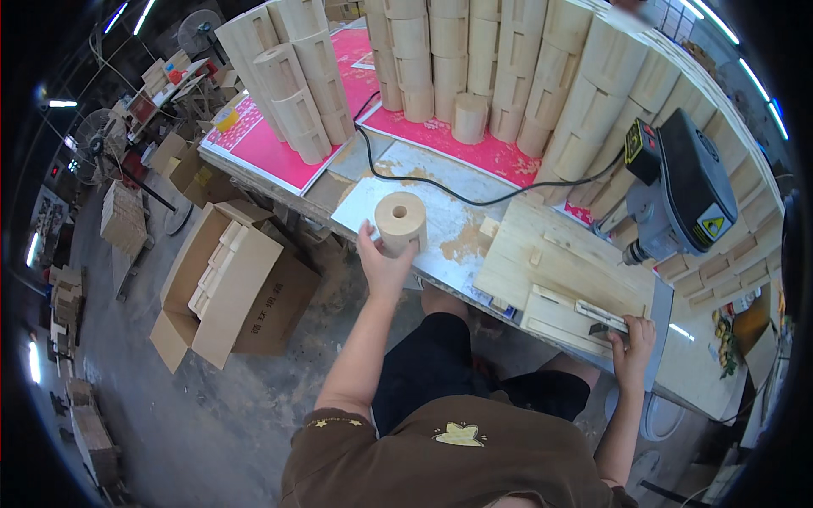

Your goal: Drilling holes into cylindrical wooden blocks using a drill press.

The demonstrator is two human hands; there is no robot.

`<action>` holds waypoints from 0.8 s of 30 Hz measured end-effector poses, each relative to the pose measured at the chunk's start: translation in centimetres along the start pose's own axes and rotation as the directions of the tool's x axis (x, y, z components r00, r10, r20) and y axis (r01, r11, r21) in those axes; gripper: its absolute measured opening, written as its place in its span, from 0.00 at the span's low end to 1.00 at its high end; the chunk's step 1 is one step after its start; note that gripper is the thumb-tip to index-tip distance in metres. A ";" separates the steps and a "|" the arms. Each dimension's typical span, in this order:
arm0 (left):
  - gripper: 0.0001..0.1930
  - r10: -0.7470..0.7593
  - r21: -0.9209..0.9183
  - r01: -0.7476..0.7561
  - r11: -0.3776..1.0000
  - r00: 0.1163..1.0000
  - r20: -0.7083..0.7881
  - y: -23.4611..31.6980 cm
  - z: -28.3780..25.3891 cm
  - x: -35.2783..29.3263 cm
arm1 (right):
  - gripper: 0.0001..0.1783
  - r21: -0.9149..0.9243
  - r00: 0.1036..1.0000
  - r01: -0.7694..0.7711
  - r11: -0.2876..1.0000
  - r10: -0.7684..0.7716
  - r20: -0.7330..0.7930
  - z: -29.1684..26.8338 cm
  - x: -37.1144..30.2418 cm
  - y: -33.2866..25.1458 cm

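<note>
My left hand [386, 264] is wrapped round the lower part of a pale wooden cylinder [401, 222]. The cylinder stands upright at the front edge of the bench, with a round hole in its top. Over to the right, my right hand [633, 349] has its fingers closed at the end of a metal fitting [600, 315] with a dark part, on a wooden jig board [555, 254]. Exactly what the fingertips grip there is partly hidden. A bench drill [690, 186] overhangs the jig, its chuck [633, 252] above the board with no workpiece beneath it.
Tall stacks of notched wooden cylinders [500, 68] line the back of the bench, with more at left [292, 93]. A black cable [457, 196] crosses the bench top. An open carton [262, 313] holding wooden pieces stands on the floor at left, near a standing fan [102, 140].
</note>
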State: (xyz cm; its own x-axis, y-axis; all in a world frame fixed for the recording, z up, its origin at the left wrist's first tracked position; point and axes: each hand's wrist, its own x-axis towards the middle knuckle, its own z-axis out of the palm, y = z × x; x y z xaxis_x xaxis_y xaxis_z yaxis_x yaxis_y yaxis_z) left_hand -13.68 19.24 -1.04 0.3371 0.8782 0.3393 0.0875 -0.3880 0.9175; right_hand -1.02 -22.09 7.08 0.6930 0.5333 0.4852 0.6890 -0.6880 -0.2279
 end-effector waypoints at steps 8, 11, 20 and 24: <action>0.31 -0.094 -0.325 0.146 0.934 0.981 0.170 0.2 -2.4 4.0 | 0.20 -0.012 1.000 -0.020 1.000 0.020 0.004 0.4 -0.1 -0.1; 0.33 0.133 -0.271 -0.113 0.956 0.990 0.055 5.0 -5.6 11.0 | 0.19 0.001 0.998 -0.056 0.998 0.056 0.026 0.2 -0.1 -0.5; 0.30 0.460 0.225 -0.418 0.880 0.869 -0.183 15.0 -10.0 34.4 | 0.22 -0.043 0.993 -0.107 0.993 0.109 0.036 0.2 -0.2 -0.7; 0.33 0.450 0.426 -0.344 0.837 0.875 -0.178 14.4 -9.6 40.5 | 0.22 -0.056 0.989 -0.139 0.989 0.141 0.039 0.3 -0.1 -0.9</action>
State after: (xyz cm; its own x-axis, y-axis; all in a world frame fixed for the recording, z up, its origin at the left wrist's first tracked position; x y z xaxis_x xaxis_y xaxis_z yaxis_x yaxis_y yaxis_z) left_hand -7.76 51.90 27.94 0.1675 0.6433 0.7471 0.3567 -0.7460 0.5624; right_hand -1.70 -21.37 7.03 0.7912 0.4493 0.4149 0.5727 -0.7822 -0.2451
